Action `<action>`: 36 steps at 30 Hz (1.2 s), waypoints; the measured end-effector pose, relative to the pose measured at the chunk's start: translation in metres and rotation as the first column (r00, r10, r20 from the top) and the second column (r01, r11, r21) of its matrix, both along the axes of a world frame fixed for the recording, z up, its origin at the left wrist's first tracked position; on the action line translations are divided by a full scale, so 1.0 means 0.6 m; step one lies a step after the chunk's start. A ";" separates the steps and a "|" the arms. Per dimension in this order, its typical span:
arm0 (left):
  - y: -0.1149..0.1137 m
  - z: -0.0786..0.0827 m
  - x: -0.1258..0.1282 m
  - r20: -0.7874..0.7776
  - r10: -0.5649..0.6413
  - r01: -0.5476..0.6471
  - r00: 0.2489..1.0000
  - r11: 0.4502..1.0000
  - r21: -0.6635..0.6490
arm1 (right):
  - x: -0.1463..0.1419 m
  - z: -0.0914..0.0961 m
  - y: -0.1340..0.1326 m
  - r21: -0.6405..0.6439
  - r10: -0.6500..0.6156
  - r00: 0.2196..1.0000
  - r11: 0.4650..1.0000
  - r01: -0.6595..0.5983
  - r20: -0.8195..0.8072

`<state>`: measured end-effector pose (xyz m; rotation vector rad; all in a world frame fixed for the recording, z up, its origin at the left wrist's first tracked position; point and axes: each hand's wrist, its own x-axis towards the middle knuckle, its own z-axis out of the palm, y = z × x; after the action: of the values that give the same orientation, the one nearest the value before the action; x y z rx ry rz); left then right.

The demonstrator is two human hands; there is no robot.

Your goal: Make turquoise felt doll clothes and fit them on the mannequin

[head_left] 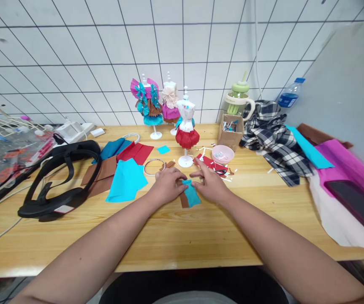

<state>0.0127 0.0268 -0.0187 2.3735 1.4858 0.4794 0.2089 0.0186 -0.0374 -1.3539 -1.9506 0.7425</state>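
On the table in front of me lies a small layered strip of blue and brown crepe paper (192,196). My left hand (168,185) pinches its top left edge, fingers curled and thumb against the paper. From the other side my right hand (212,184) has its thumb at the top right edge, with the index finger stretched forward. Just beyond the hands stands a white mini dress form (186,116) wearing a red puffed paper skirt (187,138). A silver ring (154,167) lies beyond my left hand. Red paper scraps (207,161) and black-handled scissors (221,172) lie beyond my right hand.
Two decorated dress forms, one with a turquoise skirt (153,120), stand near the tiled wall. Crepe sheets (126,179) and a black headset (58,181) lie left. Rightward are a pink bowl (223,154), a cardboard box (231,137), a checked cloth (264,131) and a phone (356,207).
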 end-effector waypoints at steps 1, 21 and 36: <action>0.000 0.000 0.000 0.004 0.004 -0.004 1.000 1.000 -0.007 | -0.004 -0.001 0.000 0.005 -0.007 1.000 1.000 0.007 0.022; -0.008 0.009 0.003 0.084 -0.054 0.053 0.995 0.998 0.021 | -0.014 0.006 -0.009 -0.009 0.001 0.999 1.000 -0.002 -0.043; -0.004 0.013 0.005 0.381 0.116 -0.025 0.917 0.971 -0.237 | -0.012 0.015 -0.009 0.267 -0.013 1.000 0.964 0.012 0.002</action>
<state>0.0156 0.0245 -0.0111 1.9130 1.3598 0.7138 0.2019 0.0133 -0.0282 -1.2024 -1.9621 0.4507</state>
